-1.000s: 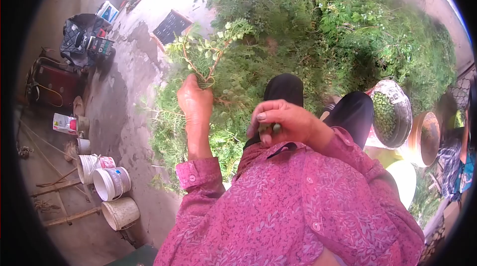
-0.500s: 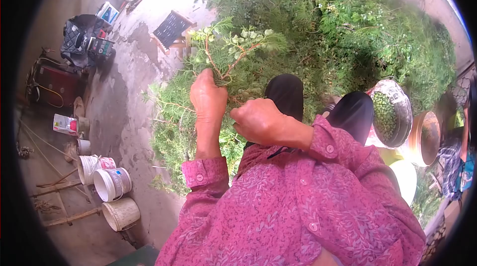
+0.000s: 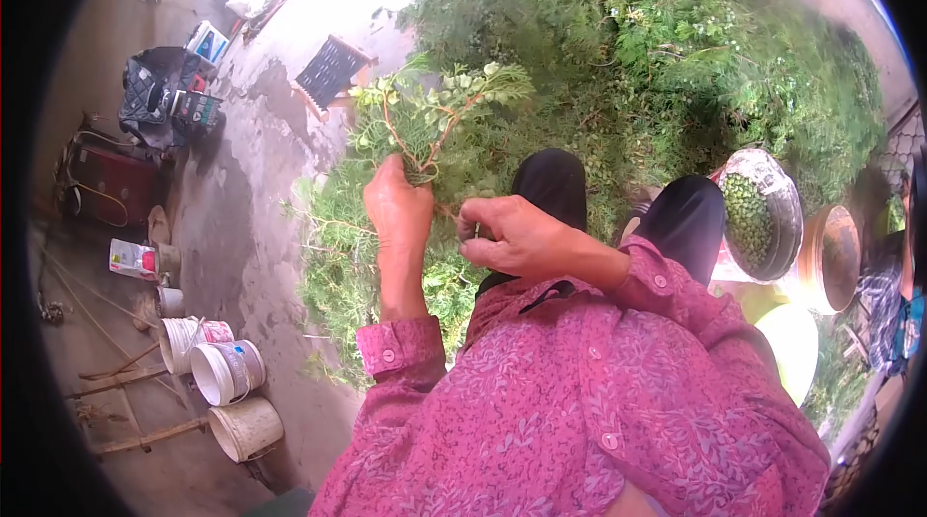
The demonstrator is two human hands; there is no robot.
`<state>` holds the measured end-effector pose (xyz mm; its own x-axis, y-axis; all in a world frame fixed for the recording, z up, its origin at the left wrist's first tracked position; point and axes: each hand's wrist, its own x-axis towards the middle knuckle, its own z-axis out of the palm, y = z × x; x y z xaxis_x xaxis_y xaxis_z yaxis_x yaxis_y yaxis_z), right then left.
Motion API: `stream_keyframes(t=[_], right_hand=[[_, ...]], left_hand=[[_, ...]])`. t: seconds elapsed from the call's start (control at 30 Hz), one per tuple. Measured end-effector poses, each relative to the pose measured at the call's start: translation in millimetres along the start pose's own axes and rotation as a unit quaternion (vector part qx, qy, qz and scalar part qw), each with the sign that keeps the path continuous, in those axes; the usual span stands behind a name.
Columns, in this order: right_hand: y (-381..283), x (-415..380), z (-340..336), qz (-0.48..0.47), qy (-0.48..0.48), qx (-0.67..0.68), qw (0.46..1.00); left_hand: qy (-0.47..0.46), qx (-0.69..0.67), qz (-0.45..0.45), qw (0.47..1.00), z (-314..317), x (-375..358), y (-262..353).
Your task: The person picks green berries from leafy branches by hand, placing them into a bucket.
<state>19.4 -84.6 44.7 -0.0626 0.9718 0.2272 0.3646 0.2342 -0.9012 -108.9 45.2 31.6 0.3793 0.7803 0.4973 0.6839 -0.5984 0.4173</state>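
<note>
My left hand (image 3: 398, 208) is closed around the stem of a leafy conifer sprig (image 3: 430, 121), which stands upright above the fist. Pale green cones cluster at the sprig's tips. To the right of the stem's lower end, my right hand (image 3: 526, 239) has its fingers curled in. Whatever lies between those fingertips is hidden or too small to name. Below and behind both hands lie more cut green branches (image 3: 338, 227). A bucket (image 3: 787, 213) beside my right knee holds many small green cones (image 3: 745, 218).
A large heap of green branches (image 3: 628, 54) spreads in front of my knees. Another round container (image 3: 832, 256) stands right of the cone bucket. On the left are several white buckets (image 3: 227, 372), a wooden ladder (image 3: 126, 377), a low slatted stool (image 3: 331, 73) and a dark bag (image 3: 150, 87).
My right hand has shifted slightly right and down, and its fingers have loosened from a tight fist. My left hand has lowered a little with the sprig.
</note>
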Motion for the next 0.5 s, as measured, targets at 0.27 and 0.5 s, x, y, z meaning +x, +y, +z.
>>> stream_keyframes(t=[0.27,0.5], right_hand=[[-17,-30,-55,0.199,0.044,0.232,0.951],[-24,-8,-11,0.003,0.022,-0.119,0.993]], left_hand=[[-0.021,-0.026,-0.068,0.997,-1,2,2],[-0.026,0.017,-0.013,0.999,-4,7,20]])
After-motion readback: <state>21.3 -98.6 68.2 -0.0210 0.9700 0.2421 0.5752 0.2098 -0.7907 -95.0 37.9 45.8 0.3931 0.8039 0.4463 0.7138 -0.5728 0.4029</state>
